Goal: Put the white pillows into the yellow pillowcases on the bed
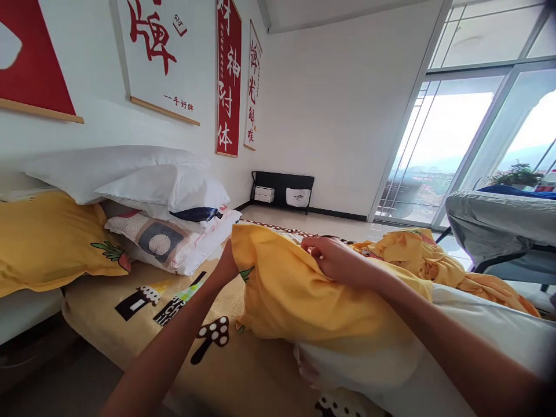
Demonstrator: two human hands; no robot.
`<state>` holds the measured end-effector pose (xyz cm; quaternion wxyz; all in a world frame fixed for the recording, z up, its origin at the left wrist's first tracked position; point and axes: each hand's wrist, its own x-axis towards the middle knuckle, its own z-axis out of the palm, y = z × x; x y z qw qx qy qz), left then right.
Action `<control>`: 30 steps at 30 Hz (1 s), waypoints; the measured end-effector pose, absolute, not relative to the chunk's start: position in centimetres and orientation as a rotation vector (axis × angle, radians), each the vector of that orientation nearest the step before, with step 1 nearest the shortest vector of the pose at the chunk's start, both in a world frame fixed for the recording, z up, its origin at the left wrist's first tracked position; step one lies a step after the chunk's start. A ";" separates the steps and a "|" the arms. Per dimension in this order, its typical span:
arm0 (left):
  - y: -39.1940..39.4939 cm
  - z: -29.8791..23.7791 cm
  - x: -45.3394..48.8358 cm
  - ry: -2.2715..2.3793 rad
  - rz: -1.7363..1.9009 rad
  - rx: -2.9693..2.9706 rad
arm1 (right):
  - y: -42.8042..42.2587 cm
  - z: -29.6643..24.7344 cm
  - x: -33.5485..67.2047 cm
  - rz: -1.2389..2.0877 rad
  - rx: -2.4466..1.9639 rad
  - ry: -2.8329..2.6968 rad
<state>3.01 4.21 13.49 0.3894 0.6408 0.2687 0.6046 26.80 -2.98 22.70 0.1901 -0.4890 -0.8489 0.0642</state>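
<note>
Several pillows leftward; yellow pillowcase partly hides crumpled cloth, perhaps bedding.

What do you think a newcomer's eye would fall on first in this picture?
Probably the bright yellow pillowcase in the centre foreground, with the right hand curled on its upper edge and the left hand hidden at its left end. Next would be the tall red hanging scroll with white Chinese characters on the left wall, then the white pillows stacked below it, farther left.

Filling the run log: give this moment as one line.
left hand: mostly hidden by yellow pillowcase | right hand: gripping its top | white pillow: partly covered
</note>
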 end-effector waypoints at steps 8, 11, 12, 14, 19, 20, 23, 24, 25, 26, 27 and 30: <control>0.4 17.3 1.2 0.610 1.280 1.968 | -2.1 23.2 27.6 0.327 -1.528 -2.222; -0.4 17.6 1.6 0.648 1.175 2.075 | -2.1 23.0 27.2 0.307 -1.498 -2.261; -0.6 17.7 1.8 0.660 1.148 2.112 | -2.2 22.9 27.1 0.287 -1.479 -2.278; -0.8 17.9 2.0 0.687 1.135 2.181 | -2.3 22.8 26.9 0.241 -1.446 -2.305; -1.0 18.2 2.2 0.704 1.133 2.132 | -2.3 22.4 26.7 0.209 -1.401 -2.333; -1.0 18.2 2.3 0.695 1.108 2.112 | -2.3 22.3 26.6 0.208 -1.391 -2.335; -0.8 18.1 2.7 0.676 1.053 2.074 | -2.2 21.9 26.3 0.167 -1.369 -2.345; -0.7 18.0 2.8 0.675 1.040 2.071 | -2.2 21.8 26.2 0.137 -1.363 -2.340; -0.7 18.0 2.9 0.668 1.034 2.072 | -2.2 21.7 26.2 0.105 -1.360 -2.326; -0.6 18.0 2.8 0.655 1.033 2.072 | -2.2 21.7 26.3 0.074 -1.359 -2.303; -0.5 18.0 2.7 0.631 1.036 2.073 | -2.2 21.8 26.4 0.048 -1.357 -2.272; -0.4 18.0 2.2 0.532 1.057 2.015 | -2.0 22.2 27.2 -0.015 -1.343 -2.139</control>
